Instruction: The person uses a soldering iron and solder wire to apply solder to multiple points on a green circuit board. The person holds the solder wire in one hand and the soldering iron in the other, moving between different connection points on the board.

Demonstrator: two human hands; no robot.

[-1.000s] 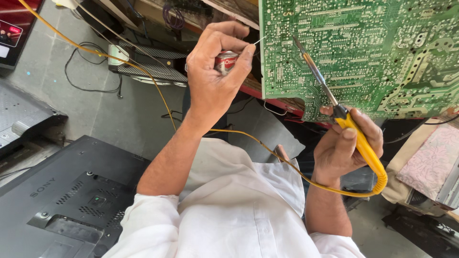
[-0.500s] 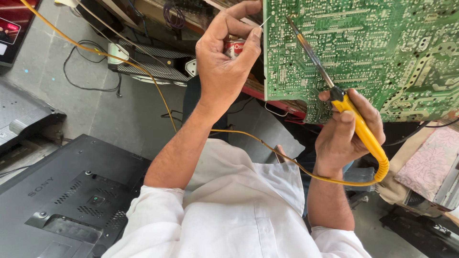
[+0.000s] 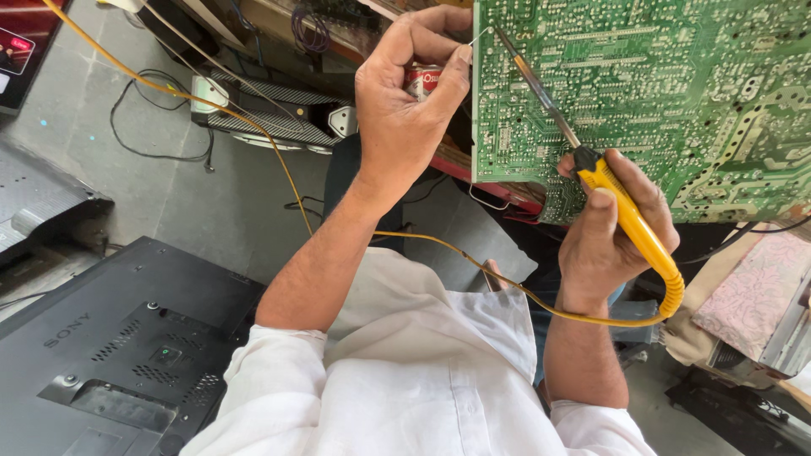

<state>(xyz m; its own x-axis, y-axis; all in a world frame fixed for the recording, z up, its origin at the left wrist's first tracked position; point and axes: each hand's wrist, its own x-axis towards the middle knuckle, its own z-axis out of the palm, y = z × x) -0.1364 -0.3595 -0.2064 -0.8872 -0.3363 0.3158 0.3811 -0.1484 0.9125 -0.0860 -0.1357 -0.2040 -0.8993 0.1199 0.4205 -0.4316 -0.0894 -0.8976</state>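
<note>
A large green circuit board (image 3: 659, 93) stands upright at the upper right, its solder side facing me. My right hand (image 3: 612, 232) grips the yellow handle of a soldering iron (image 3: 629, 224), whose thin metal tip (image 3: 507, 46) touches the board near its top left corner. My left hand (image 3: 405, 101) is raised beside the board's left edge, fingers pinched on a thin solder wire (image 3: 478, 34) that reaches the iron's tip. A small red and white tin (image 3: 421, 80) sits in that hand's palm.
The iron's yellow cord (image 3: 279, 160) loops from the handle across my white shirt and up to the top left. A black TV back panel (image 3: 110, 346) lies at lower left. A grey striped device (image 3: 270, 114) and black cables rest on the floor.
Both hands have moved up and right along the board. The iron's tip and the solder wire now meet near the board's top left corner.
</note>
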